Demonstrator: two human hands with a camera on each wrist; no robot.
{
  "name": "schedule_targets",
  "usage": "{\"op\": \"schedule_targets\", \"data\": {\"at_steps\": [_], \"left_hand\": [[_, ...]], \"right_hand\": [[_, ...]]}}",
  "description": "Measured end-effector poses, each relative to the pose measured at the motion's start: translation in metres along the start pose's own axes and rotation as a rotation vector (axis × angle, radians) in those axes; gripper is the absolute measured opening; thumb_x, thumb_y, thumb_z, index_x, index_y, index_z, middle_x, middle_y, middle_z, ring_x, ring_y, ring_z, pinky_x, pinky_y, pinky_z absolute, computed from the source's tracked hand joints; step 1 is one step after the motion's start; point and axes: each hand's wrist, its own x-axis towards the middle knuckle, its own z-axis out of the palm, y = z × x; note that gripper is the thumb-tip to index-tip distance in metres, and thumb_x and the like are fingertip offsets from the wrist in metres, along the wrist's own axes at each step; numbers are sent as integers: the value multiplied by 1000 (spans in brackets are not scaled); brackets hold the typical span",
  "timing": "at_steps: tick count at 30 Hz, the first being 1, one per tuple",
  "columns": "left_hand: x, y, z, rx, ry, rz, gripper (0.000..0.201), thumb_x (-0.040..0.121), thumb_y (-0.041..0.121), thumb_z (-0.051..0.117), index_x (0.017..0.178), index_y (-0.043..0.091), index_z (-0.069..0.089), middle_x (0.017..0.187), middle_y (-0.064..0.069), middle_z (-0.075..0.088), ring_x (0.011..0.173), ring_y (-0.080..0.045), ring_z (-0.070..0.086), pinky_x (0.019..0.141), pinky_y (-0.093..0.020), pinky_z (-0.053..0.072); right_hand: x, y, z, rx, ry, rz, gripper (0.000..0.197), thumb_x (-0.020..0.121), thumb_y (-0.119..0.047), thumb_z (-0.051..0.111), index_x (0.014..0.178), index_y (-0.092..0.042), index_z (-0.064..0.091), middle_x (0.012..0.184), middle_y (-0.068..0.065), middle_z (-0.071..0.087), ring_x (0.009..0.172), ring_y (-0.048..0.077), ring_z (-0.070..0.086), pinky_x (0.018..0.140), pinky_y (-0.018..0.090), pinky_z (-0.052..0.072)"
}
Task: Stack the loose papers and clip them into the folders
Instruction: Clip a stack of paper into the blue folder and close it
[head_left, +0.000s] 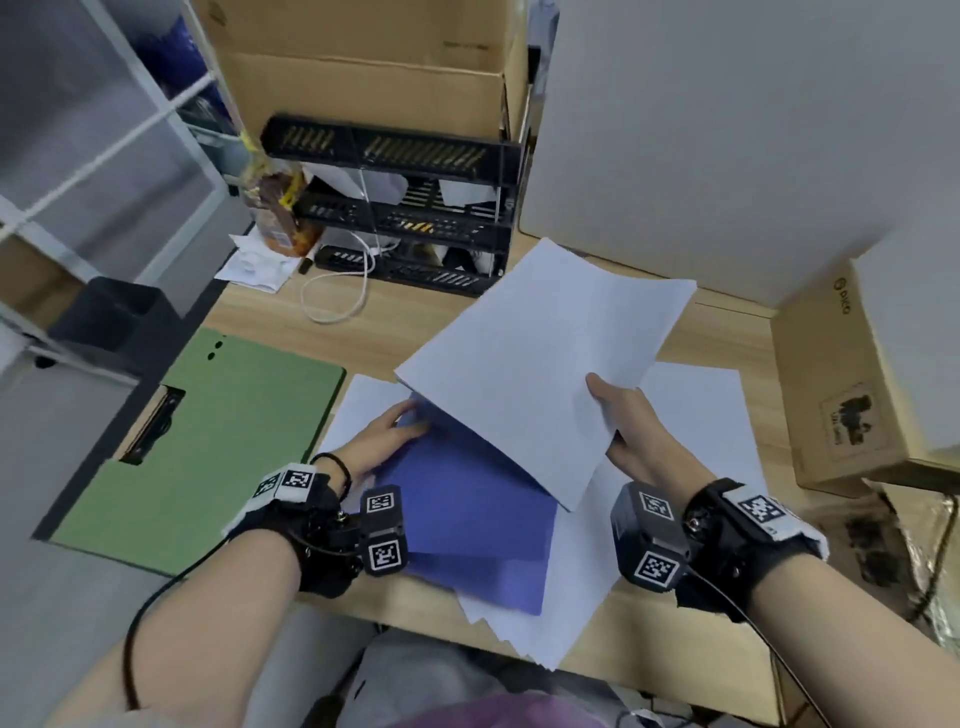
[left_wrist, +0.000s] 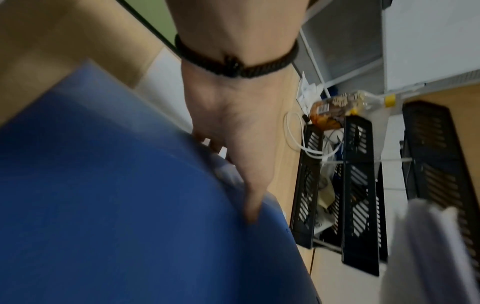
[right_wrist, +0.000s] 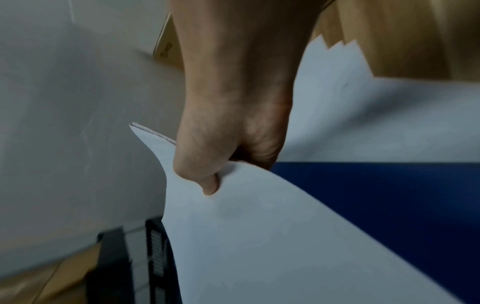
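Right hand (head_left: 631, 421) is pinching a stack of white sheets (head_left: 540, 364) by its near edge, thumb on top. The stack hangs tilted over the blue folder (head_left: 467, 519) mid-worktop (head_left: 291, 312). Left hand (head_left: 384, 436) is at the folder's 11 o'clock corner with its thumb on the cover, but it's too blurry to tell if it's actually gripping. Green folder (head_left: 208, 441) sits at 9 o'clock.

My worry is that the one-edge hold lets the stack droop and fan out. The loose sheets (head_left: 691, 415) under the blue folder could also slide off at 6 o'clock.

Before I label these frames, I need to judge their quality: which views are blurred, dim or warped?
Head view: bright, sharp on the held papers, straight edges bowing toward the corners. Left wrist view: dim, the blue folder and left hand smeared by motion. Right wrist view: dim, right hand clear, background soft.
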Motion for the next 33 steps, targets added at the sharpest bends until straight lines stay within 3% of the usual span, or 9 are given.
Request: {"op": "schedule_targets", "data": {"at_steps": [1,2,3,11,15,20,23,26,33], "left_hand": [[-9,0,-5,-26,-14,-17,66,75,54,65,136,41,43,119,10,52,121,-23,35,68,-24,46],[-16,-1,-12,-41,-35,-31,58,79,52,60,134,43,45,110,6,50,76,-9,34,60,-22,39],[-23,-3,-19,-64,-58,-41,50,80,54,59,129,45,50,109,5,51,81,-14,50,62,-24,38],[-70,3,-100,-435,-237,12,39,81,34,48,115,19,57,122,-5,59,117,-34,53,94,-52,43],[-90,10,-143,-463,-305,90,31,99,28,36,122,17,54,120,-10,61,106,-28,64,95,-60,45],[-102,9,-192,-438,-289,172,55,74,40,72,125,29,55,123,0,64,110,-22,62,90,-48,50],[-99,-5,-215,-337,-114,160,51,83,17,64,130,33,50,121,2,66,107,-18,63,95,-45,48],[-91,-18,-229,-208,53,154,56,85,-4,53,132,26,47,113,0,67,89,-11,64,77,-29,49],[-47,-45,-252,-68,591,55,48,75,-3,50,117,22,54,121,-4,60,120,-30,54,95,-42,45]], "right_hand": [[-1,-4,16,-6,-42,-9,37,99,-14,48,135,-7,51,128,10,64,117,28,61,99,42,49],[-2,-7,32,-10,-78,-19,36,99,-13,48,135,-7,51,129,10,64,117,28,61,100,42,48],[-3,-9,48,-21,-105,-24,37,99,-12,47,135,-7,51,129,10,64,117,28,61,100,42,49],[-5,-2,166,-25,-251,6,31,101,-14,46,132,-13,51,124,3,65,111,19,64,88,31,56],[1,9,223,-52,-301,11,25,102,-16,46,125,-16,53,122,1,65,110,19,64,88,34,56],[19,41,274,-184,-263,62,24,103,-16,43,124,-11,52,113,1,65,101,21,63,80,31,52],[35,62,267,-258,-188,113,35,103,-15,44,137,-5,45,133,6,58,117,27,58,85,35,50],[51,73,243,-338,-86,182,45,103,-15,44,146,-6,36,143,13,50,127,34,50,96,44,43],[70,78,193,-539,-19,249,26,102,-16,45,124,-1,47,101,13,62,82,28,60,81,44,45]]}}
